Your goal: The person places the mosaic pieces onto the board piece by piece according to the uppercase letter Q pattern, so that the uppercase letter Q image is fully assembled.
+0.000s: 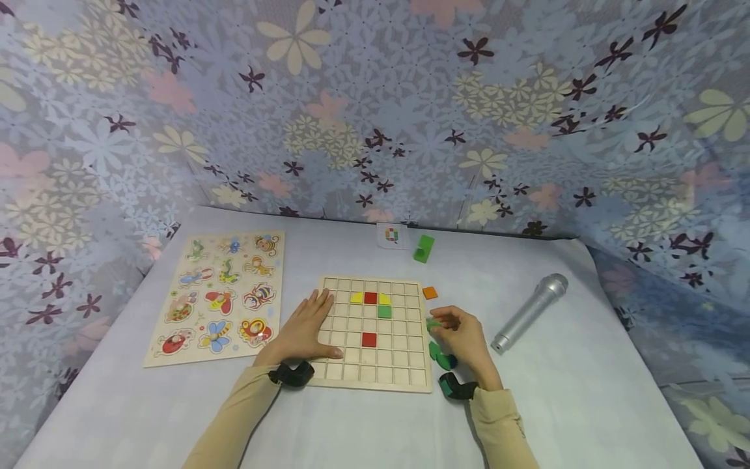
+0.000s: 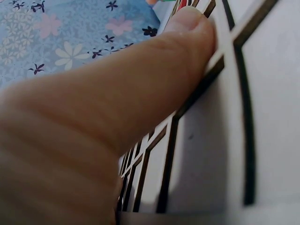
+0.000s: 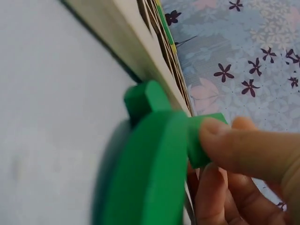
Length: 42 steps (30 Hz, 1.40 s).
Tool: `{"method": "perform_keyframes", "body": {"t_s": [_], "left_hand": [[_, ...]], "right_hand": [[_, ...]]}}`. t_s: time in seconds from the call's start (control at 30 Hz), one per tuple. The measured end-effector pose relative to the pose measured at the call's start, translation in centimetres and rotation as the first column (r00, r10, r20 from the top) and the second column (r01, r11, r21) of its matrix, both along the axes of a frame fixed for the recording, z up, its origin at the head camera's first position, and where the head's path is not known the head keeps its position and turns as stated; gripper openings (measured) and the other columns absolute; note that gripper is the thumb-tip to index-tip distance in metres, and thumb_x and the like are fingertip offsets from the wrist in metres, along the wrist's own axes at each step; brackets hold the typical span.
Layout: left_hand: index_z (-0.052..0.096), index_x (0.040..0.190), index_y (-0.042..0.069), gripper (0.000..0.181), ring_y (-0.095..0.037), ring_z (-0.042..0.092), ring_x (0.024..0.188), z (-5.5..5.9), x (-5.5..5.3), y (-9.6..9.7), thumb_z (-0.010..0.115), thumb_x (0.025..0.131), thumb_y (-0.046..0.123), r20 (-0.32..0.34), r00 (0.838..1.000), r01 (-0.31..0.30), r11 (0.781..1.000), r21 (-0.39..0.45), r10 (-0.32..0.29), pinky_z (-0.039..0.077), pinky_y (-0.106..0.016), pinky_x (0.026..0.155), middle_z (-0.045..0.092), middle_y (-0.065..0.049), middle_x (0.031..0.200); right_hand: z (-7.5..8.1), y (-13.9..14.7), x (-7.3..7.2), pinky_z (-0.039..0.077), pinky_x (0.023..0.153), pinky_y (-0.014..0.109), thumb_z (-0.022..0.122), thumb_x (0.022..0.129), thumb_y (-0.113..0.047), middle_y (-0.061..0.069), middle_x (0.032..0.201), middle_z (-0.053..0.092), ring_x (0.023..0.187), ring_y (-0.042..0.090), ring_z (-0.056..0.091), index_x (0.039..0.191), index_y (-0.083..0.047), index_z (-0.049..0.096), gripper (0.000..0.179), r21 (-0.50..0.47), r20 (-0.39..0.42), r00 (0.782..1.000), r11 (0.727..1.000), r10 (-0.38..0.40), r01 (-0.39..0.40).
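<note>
My left hand [image 1: 301,329] lies spread on the left side of a wooden grid board [image 1: 375,384], its thumb [image 2: 159,65] along the grid lines. Beside the board's right edge, my right hand [image 1: 465,335] pinches a small green block [image 3: 197,152] between thumb and fingers. On the board sit a red square [image 1: 371,298] between two yellow pieces [image 1: 357,298], a green square [image 1: 384,312] and a lower red square [image 1: 369,340]. Under the right hand, green curved pieces [image 1: 434,350] and a dark piece [image 1: 453,361] rest on the table; a curved green piece [image 3: 150,173] looms large in the right wrist view.
An orange square [image 1: 430,293] lies off the board's upper right corner. Behind stand a pattern card [image 1: 392,236] and a green block [image 1: 424,249]. An insect puzzle board [image 1: 193,296] is at left, a silver microphone [image 1: 530,312] at right. Floral cloth [image 1: 375,117] hangs behind the table.
</note>
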State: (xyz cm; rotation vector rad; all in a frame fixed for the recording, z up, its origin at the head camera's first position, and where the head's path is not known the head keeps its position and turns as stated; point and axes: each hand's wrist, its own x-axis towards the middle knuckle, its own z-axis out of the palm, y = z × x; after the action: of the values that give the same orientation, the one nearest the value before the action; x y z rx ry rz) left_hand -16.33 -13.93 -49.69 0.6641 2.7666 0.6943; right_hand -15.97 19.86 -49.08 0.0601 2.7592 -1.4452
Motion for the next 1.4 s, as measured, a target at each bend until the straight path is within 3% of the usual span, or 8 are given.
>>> {"method": "perform_keyframes", "body": {"t_s": [0.17, 0.37, 0.57, 0.77, 1.1, 1.4], "left_hand": [[0.013, 0.154, -0.001, 0.116, -0.038, 0.001, 0.151, 0.0, 0.1, 0.1, 0.076, 0.074, 0.054, 0.008, 1.000, -0.001, 1.000, 0.002, 0.001, 0.007, -0.052, 0.124, 0.005, -0.020, 0.163], [0.013, 0.154, -0.002, 0.116, -0.039, 0.002, 0.151, 0.0, 0.0, 0.0, 0.077, 0.073, 0.053, -0.004, 1.000, 0.005, 1.000, -0.004, -0.005, 0.008, -0.053, 0.123, 0.007, -0.021, 0.162], [0.013, 0.154, -0.002, 0.117, -0.039, 0.002, 0.151, 0.1, 0.0, 0.1, 0.078, 0.073, 0.052, 0.002, 1.000, 0.001, 1.000, 0.004, -0.001, 0.007, -0.053, 0.123, 0.006, -0.021, 0.162], [0.013, 0.153, -0.003, 0.117, -0.040, 0.003, 0.150, 0.0, 0.1, 0.2, 0.078, 0.073, 0.052, 0.002, 1.000, 0.008, 1.000, 0.007, -0.008, 0.008, -0.054, 0.123, 0.007, -0.022, 0.162], [0.013, 0.153, -0.003, 0.117, -0.040, 0.002, 0.150, 0.5, 0.1, 0.1, 0.077, 0.073, 0.052, 0.018, 1.000, -0.001, 1.000, 0.010, 0.001, 0.007, -0.053, 0.123, 0.006, -0.022, 0.162], [0.012, 0.154, -0.001, 0.116, -0.038, 0.001, 0.151, 0.3, 0.1, 0.1, 0.077, 0.074, 0.051, 0.026, 1.000, -0.007, 1.000, 0.003, 0.007, 0.005, -0.052, 0.124, 0.004, -0.020, 0.163]], "right_hand": [[0.4, -0.3, -0.2, 0.054, 0.068, 0.017, 0.072, 0.083, -0.002, 0.014, 0.101, 0.070, 0.079, 0.006, 0.064, 0.108, -0.003, 0.068, 0.025, -0.128, 0.058, 0.994, 0.987, -0.092, 0.099], [1.2, -2.1, -0.4, 0.058, 0.067, 0.020, 0.066, 0.090, -0.003, 0.014, 0.101, 0.067, 0.074, 0.007, 0.067, 0.115, 0.004, 0.065, 0.026, -0.296, 0.106, 0.994, 0.954, -0.005, 0.036], [1.4, -5.0, -0.7, 0.058, 0.068, 0.023, 0.067, 0.089, -0.005, 0.016, 0.098, 0.070, 0.078, 0.016, 0.068, 0.108, 0.000, 0.070, 0.020, -0.273, 0.065, 0.993, 0.959, 0.099, -0.077], [0.3, -6.8, -0.5, 0.049, 0.065, 0.020, 0.073, 0.084, -0.009, 0.004, 0.084, 0.072, 0.073, 0.010, 0.060, 0.093, -0.010, 0.075, 0.009, -0.077, 0.008, 0.995, 0.992, 0.104, -0.103], [-0.1, -7.5, -0.2, 0.043, 0.063, 0.019, 0.073, 0.085, -0.010, 0.002, 0.088, 0.063, 0.072, 0.010, 0.051, 0.089, -0.013, 0.076, 0.006, 0.051, -0.085, 0.976, 0.979, 0.202, -0.198], [0.5, -5.9, -0.8, 0.049, 0.069, 0.020, 0.064, 0.093, -0.013, 0.009, 0.096, 0.071, 0.078, 0.010, 0.059, 0.104, -0.009, 0.072, 0.015, -0.122, 0.017, 0.985, 0.978, 0.171, -0.168]]}}
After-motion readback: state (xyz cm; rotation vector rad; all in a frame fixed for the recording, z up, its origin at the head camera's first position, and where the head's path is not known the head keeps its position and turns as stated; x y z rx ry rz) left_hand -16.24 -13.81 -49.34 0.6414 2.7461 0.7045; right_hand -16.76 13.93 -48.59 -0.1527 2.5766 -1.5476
